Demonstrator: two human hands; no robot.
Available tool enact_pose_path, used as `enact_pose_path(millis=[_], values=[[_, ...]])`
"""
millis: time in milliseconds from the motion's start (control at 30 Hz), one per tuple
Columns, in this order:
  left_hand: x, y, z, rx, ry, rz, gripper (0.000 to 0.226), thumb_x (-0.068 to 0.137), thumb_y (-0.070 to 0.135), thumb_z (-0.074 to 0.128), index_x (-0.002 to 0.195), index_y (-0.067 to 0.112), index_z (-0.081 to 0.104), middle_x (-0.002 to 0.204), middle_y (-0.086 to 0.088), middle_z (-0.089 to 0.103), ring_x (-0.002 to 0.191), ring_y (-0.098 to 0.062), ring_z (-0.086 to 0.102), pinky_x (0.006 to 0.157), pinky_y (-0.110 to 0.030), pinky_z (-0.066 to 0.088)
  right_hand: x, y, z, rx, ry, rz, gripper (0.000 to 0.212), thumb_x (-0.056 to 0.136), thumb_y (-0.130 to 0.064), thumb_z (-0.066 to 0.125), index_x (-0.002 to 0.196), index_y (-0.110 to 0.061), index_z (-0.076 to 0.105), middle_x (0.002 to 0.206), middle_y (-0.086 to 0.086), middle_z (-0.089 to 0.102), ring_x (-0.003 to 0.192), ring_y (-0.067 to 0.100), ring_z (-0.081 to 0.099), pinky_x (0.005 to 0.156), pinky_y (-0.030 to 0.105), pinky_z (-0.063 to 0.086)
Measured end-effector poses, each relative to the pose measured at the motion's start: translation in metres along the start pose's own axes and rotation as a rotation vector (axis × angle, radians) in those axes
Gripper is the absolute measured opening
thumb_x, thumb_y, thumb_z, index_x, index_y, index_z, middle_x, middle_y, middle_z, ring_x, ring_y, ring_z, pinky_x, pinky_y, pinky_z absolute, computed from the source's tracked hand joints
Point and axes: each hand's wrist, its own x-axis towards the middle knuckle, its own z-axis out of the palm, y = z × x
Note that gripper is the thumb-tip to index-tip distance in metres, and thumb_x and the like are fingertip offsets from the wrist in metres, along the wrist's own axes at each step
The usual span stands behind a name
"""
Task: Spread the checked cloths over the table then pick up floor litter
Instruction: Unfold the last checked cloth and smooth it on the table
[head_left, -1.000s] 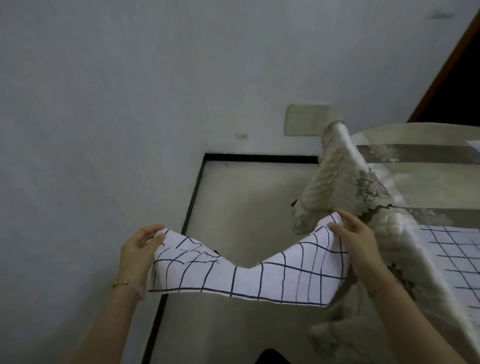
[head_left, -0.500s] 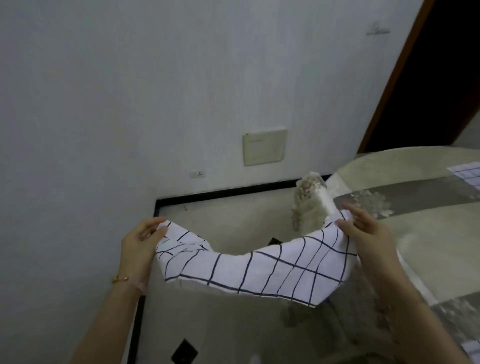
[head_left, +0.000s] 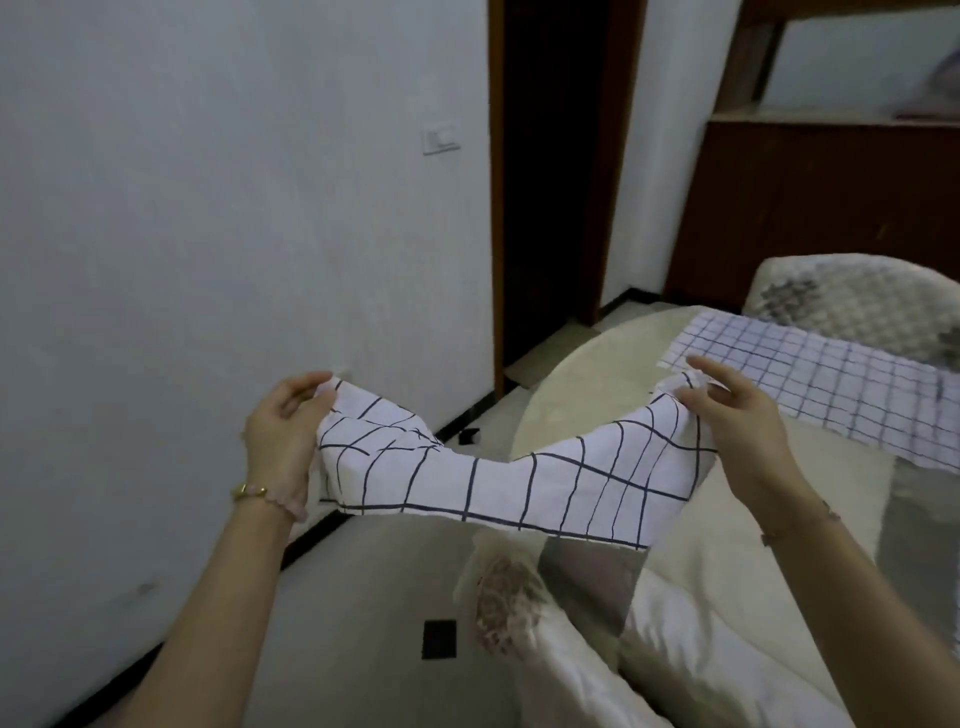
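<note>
White fine-checked cloth (head_left: 810, 384) lies on the counter (head_left: 587, 384) at 2 o'clock. Left hand (head_left: 283, 431) and right hand (head_left: 737, 421) pinch the wide-checked cloth (head_left: 498, 483) by its ends, unspread; litter pickup pending.

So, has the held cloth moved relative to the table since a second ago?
Yes. The held cloth has moved in over the table, its right end now near the laid cloth.

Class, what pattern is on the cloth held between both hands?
The cloth: white with dark grid lines, head view.
</note>
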Motion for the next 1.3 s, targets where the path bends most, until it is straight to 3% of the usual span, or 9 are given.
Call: enact_pose_path(millis=[167, 300, 433, 500, 600, 733, 900, 1067, 1300], values=[[0.082, -0.042, 0.106, -0.027, -0.316, -0.104, 0.013, 0.085, 0.013, 0.065, 0.085, 0.025, 0.069, 0.090, 0.000, 0.069, 0.088, -0.014, 0.061, 0.080, -0.027, 0.050, 0.025, 0.023, -0.052, -0.031, 0.339, 0.092, 0.037, 0.085, -0.010, 0.066, 0.119, -0.024, 0.064, 0.097, 0.007, 0.071, 0.091, 0.023, 0.068, 0.083, 0.036, 0.055], [0.108, -0.067, 0.182, -0.028, -0.519, -0.134, 0.012, 0.084, 0.014, 0.066, 0.088, 0.024, 0.070, 0.094, -0.003, 0.070, 0.090, -0.015, 0.063, 0.085, -0.031, 0.050, 0.015, 0.032, -0.097, -0.069, 0.570, 0.104, 0.038, 0.085, -0.008, 0.065, 0.121, -0.020, 0.063, 0.099, 0.011, 0.067, 0.081, 0.011, 0.067, 0.068, 0.012, 0.054], [0.107, -0.095, 0.238, 0.015, -0.687, -0.141, 0.011, 0.083, 0.020, 0.068, 0.088, 0.029, 0.070, 0.095, 0.003, 0.071, 0.088, -0.009, 0.064, 0.081, -0.027, 0.050, -0.002, 0.044, -0.135, -0.114, 0.713, 0.120, 0.038, 0.085, -0.008, 0.065, 0.120, -0.022, 0.063, 0.108, 0.013, 0.068, 0.108, 0.021, 0.062, 0.103, 0.035, 0.044], [0.102, -0.113, 0.258, 0.054, -0.734, -0.146, 0.013, 0.083, 0.020, 0.067, 0.090, 0.031, 0.069, 0.099, 0.002, 0.070, 0.092, -0.011, 0.063, 0.084, -0.030, 0.049, -0.006, 0.053, -0.150, -0.104, 0.769, 0.153, 0.042, 0.086, -0.006, 0.064, 0.126, -0.016, 0.059, 0.099, 0.013, 0.068, 0.101, 0.022, 0.063, 0.097, 0.030, 0.048], [0.093, -0.139, 0.279, 0.094, -0.773, -0.194, 0.021, 0.083, 0.012, 0.065, 0.088, 0.032, 0.069, 0.104, 0.002, 0.068, 0.100, -0.015, 0.062, 0.089, -0.030, 0.048, -0.013, 0.071, -0.166, -0.107, 0.840, 0.208, 0.040, 0.087, 0.000, 0.061, 0.125, -0.009, 0.057, 0.073, 0.010, 0.068, 0.086, 0.022, 0.063, 0.063, 0.006, 0.051], [0.082, -0.172, 0.286, 0.187, -0.781, -0.259, 0.025, 0.083, 0.007, 0.064, 0.088, 0.031, 0.068, 0.109, 0.000, 0.066, 0.112, -0.020, 0.058, 0.095, -0.032, 0.045, -0.021, 0.103, -0.184, -0.114, 0.868, 0.324, 0.041, 0.087, -0.001, 0.061, 0.128, -0.004, 0.055, 0.105, 0.034, 0.063, 0.098, 0.033, 0.060, 0.076, 0.022, 0.046], [0.067, -0.202, 0.277, 0.313, -0.774, -0.344, 0.025, 0.085, 0.002, 0.061, 0.101, 0.020, 0.065, 0.118, -0.014, 0.063, 0.119, -0.030, 0.054, 0.100, -0.040, 0.044, -0.028, 0.153, -0.193, -0.147, 0.862, 0.515, 0.043, 0.087, -0.005, 0.063, 0.129, -0.004, 0.054, 0.100, 0.012, 0.059, 0.093, 0.022, 0.054, 0.085, 0.032, 0.041], [0.053, -0.217, 0.266, 0.433, -0.820, -0.390, 0.030, 0.086, -0.002, 0.058, 0.115, 0.008, 0.061, 0.126, -0.014, 0.057, 0.123, -0.026, 0.049, 0.093, -0.030, 0.040, -0.034, 0.187, -0.195, -0.217, 0.855, 0.623, 0.044, 0.083, -0.013, 0.067, 0.125, -0.003, 0.056, 0.095, 0.008, 0.063, 0.083, 0.021, 0.058, 0.076, 0.029, 0.043], [0.046, -0.226, 0.257, 0.522, -0.886, -0.417, 0.048, 0.086, -0.008, 0.056, 0.132, 0.006, 0.050, 0.141, -0.010, 0.046, 0.135, -0.019, 0.038, 0.101, -0.026, 0.032, -0.043, 0.201, -0.201, -0.287, 0.820, 0.669, 0.035, 0.083, -0.012, 0.067, 0.117, -0.006, 0.062, 0.094, 0.009, 0.061, 0.067, 0.013, 0.051, 0.061, 0.022, 0.039]])
